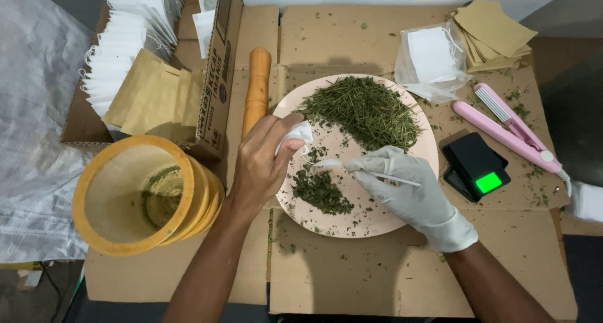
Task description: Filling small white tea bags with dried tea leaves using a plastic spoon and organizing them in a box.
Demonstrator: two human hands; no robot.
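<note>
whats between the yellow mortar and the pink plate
In the head view, the bare left hand and its forearm lie between the yellow mortar and the pink plate, over brown cardboard. The hand pinches a small white bag.

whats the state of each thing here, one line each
left hand: bare, pinching a small white tea bag
right hand: gloved, holding a white spoon
pink plate: holds dried green herbs
pocket scale: on, screen lit green
yellow mortar: tipped, herb residue inside
cardboard box: open, full of bags
</note>
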